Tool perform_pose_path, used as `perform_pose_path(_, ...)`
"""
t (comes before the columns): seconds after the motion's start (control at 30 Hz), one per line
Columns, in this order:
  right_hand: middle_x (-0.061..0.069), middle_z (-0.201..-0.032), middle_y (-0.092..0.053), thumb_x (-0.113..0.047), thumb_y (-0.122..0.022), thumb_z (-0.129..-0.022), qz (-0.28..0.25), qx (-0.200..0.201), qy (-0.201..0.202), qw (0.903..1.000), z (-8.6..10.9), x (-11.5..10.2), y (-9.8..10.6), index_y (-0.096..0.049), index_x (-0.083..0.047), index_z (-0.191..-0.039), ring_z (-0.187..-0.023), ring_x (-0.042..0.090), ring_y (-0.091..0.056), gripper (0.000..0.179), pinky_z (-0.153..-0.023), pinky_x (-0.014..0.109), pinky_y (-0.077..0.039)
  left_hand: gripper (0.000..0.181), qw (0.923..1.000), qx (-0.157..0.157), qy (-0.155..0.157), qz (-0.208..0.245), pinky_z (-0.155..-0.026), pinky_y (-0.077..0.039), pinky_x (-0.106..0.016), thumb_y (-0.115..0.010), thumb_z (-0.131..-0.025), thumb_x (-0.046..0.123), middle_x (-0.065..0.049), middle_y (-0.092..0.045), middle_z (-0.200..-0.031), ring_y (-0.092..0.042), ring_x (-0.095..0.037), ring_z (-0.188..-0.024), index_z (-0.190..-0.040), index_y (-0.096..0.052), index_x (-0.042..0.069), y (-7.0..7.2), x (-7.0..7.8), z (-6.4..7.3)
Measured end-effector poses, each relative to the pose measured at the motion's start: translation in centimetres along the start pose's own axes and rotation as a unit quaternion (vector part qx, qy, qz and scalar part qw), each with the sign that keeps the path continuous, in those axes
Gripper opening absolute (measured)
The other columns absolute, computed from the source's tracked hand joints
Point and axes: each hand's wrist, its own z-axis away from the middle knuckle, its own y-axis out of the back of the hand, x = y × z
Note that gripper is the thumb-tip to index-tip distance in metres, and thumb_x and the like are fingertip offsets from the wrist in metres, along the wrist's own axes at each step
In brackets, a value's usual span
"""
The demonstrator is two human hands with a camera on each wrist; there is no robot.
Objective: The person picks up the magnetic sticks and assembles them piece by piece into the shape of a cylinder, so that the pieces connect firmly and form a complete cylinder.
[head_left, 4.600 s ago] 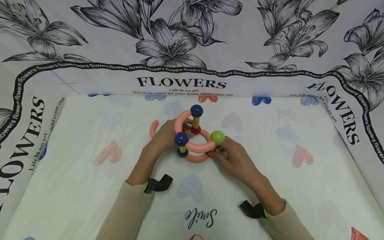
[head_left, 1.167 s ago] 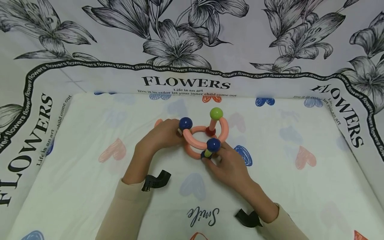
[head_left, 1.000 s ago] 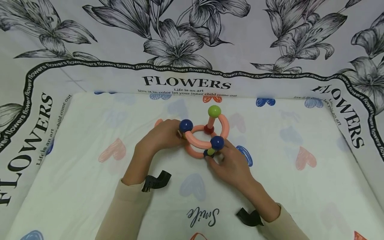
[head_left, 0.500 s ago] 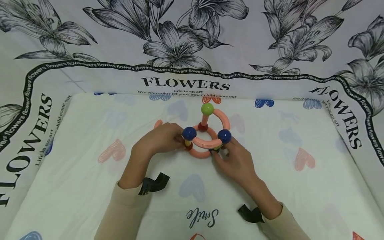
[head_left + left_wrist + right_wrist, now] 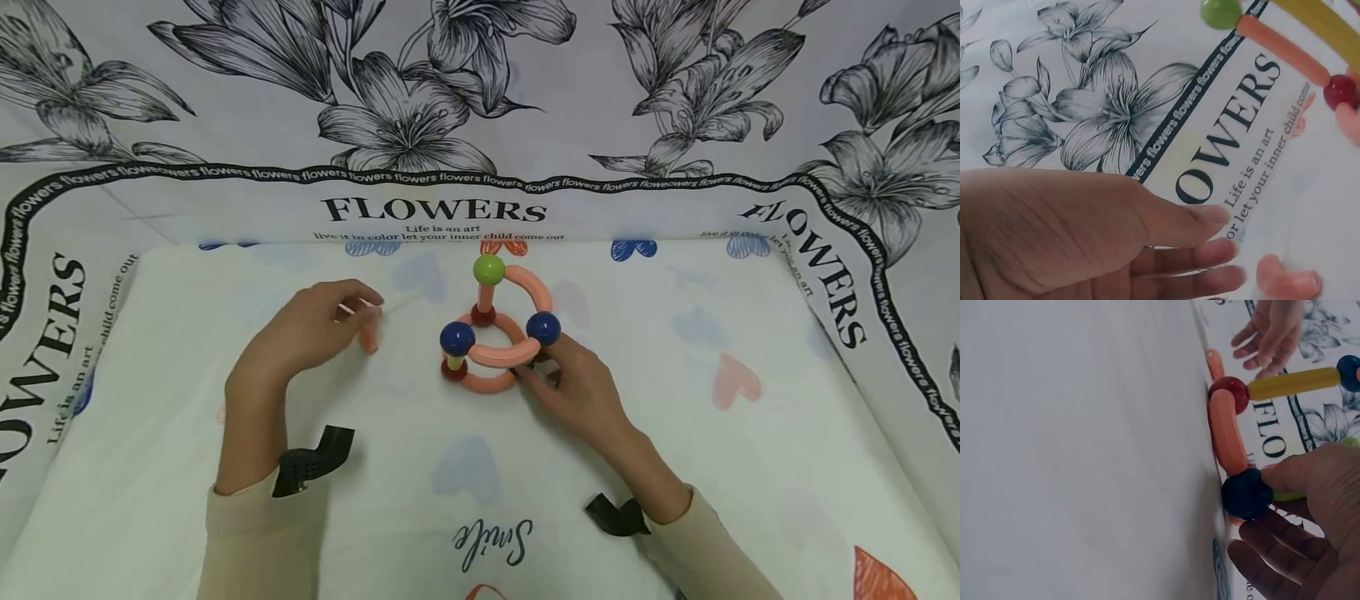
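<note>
A stick-and-ball building toy [image 5: 501, 357] stands in the middle of the cloth. Curved salmon-coloured rods form its lower ring and upper arcs; a green ball [image 5: 489, 269] and two blue balls [image 5: 457, 338] sit on top. My right hand [image 5: 581, 387] pinches its lower dark blue ball [image 5: 1247, 494] between thumb and fingers. Away to the left, my left hand [image 5: 311, 329] hovers with loosely bent fingers by a loose curved salmon rod [image 5: 370, 333]. The left wrist view shows a gap between fingertips and that rod. A yellow rod [image 5: 1294, 383] joins a red ball [image 5: 1230, 394] to a blue one.
A white cloth [image 5: 405, 533] printed with hearts covers the work surface. Behind it rises a flower-printed fabric [image 5: 570, 125] with black lettering. Black straps with mounts [image 5: 315, 458] sit at both wrists.
The toy has turned between both hands, bringing the green ball from the right to the back. My left hand has since let go of it and moved left to the loose rod.
</note>
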Motion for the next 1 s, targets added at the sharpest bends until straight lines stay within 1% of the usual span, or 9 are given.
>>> perform_pose_path(0.07,0.004,-0.105,-0.078,-0.025,-0.08,-0.096,-0.002,-0.004,0.002,1.0,-0.2,-0.1,-0.2,-0.069,-0.016,-0.118,-0.092,0.017,-0.073,0.026,-0.073,0.033,-0.061,0.043,0.9995,0.013,0.03,-0.003,-0.098,-0.052,-0.056,-0.055,-0.109,0.038,-0.02,-0.066,-0.138,-0.062,-0.04,-0.128,-0.141,-0.061,0.011,0.6,-0.7,0.4)
perform_pose_path(0.13,0.005,-0.104,-0.078,-0.025,-0.08,-0.096,-0.002,-0.005,0.004,1.0,-0.3,-0.1,-0.3,-0.069,-0.016,-0.117,-0.09,0.017,-0.073,0.026,-0.072,0.033,-0.061,0.048,0.9982,0.025,0.054,-0.009,-0.097,-0.051,-0.056,-0.054,-0.108,0.045,-0.021,-0.064,-0.14,-0.061,-0.041,-0.127,-0.141,-0.06,0.011,0.8,-1.1,0.5)
perform_pose_path(0.2,0.005,-0.104,-0.078,-0.025,-0.08,-0.096,0.0,-0.005,0.003,1.0,-0.4,-0.1,-0.3,-0.068,-0.016,-0.118,-0.09,0.018,-0.073,0.026,-0.072,0.033,-0.061,0.052,0.9967,0.04,0.068,-0.017,-0.094,-0.051,-0.056,-0.052,-0.108,0.049,-0.023,-0.064,-0.139,-0.061,-0.041,-0.125,-0.141,-0.059,0.009,0.7,-1.5,0.3)
perform_pose_path(0.33,0.005,-0.104,-0.078,-0.023,-0.08,-0.096,-0.002,-0.007,0.005,1.0,-0.4,0.0,-0.2,-0.068,-0.015,-0.12,-0.09,0.017,-0.073,0.028,-0.073,0.033,-0.061,0.054,0.994,0.06,0.085,-0.035,-0.093,-0.051,-0.057,-0.049,-0.108,0.046,-0.025,-0.065,-0.138,-0.062,-0.043,-0.122,-0.14,-0.06,0.004,0.0,-1.8,-0.5)
perform_pose_path(0.4,0.005,-0.104,-0.078,-0.023,-0.08,-0.096,-0.003,-0.007,0.006,1.0,-0.4,0.0,-0.2,-0.067,-0.015,-0.12,-0.09,0.017,-0.072,0.029,-0.073,0.033,-0.062,0.054,0.9934,0.054,0.093,-0.04,-0.096,-0.051,-0.058,-0.05,-0.108,0.044,-0.026,-0.065,-0.139,-0.062,-0.044,-0.123,-0.14,-0.06,0.002,-0.3,-1.7,-0.9)
perform_pose_path(0.6,0.006,-0.105,-0.078,-0.024,-0.079,-0.096,0.001,-0.008,0.011,0.9999,-0.5,0.1,0.1,-0.067,-0.014,-0.12,-0.091,0.018,-0.073,0.029,-0.073,0.034,-0.062,0.061,0.9928,0.005,0.114,-0.037,-0.1,-0.05,-0.057,-0.049,-0.108,0.051,-0.024,-0.066,-0.137,-0.062,-0.041,-0.121,-0.136,-0.061,-0.002,-0.9,-1.4,-1.3)
perform_pose_path(0.73,0.005,-0.105,-0.078,-0.023,-0.079,-0.096,0.009,-0.007,0.012,0.9999,-0.4,0.2,0.1,-0.067,-0.014,-0.121,-0.091,0.018,-0.073,0.029,-0.073,0.034,-0.062,0.059,0.9926,-0.008,0.119,-0.023,-0.099,-0.051,-0.055,-0.05,-0.107,0.052,-0.02,-0.068,-0.135,-0.062,-0.037,-0.119,-0.13,-0.066,0.001,-1.0,-1.4,-1.5)
perform_pose_path(0.83,0.006,-0.105,-0.078,-0.024,-0.08,-0.095,0.014,-0.005,0.008,0.9999,-0.3,0.1,0.1,-0.069,-0.014,-0.122,-0.089,0.018,-0.073,0.031,-0.072,0.034,-0.061,0.055,0.9941,-0.005,0.108,-0.012,-0.097,-0.051,-0.052,-0.052,-0.106,0.053,-0.016,-0.071,-0.131,-0.062,-0.035,-0.118,-0.121,-0.072,0.004,-1.0,-1.6,-1.6)
perform_pose_path(1.0,0.007,-0.104,-0.077,-0.024,-0.08,-0.095,0.016,-0.006,0.001,0.9999,-0.1,-0.1,-0.1,-0.07,-0.012,-0.122,-0.086,0.018,-0.072,0.031,-0.072,0.034,-0.061,0.053,0.9969,-0.006,0.079,0.007,-0.091,-0.046,-0.04,-0.054,-0.105,0.059,-0.004,-0.08,-0.108,-0.06,-0.027,-0.111,-0.109,-0.078,0.011,-0.9,-1.8,-1.7)
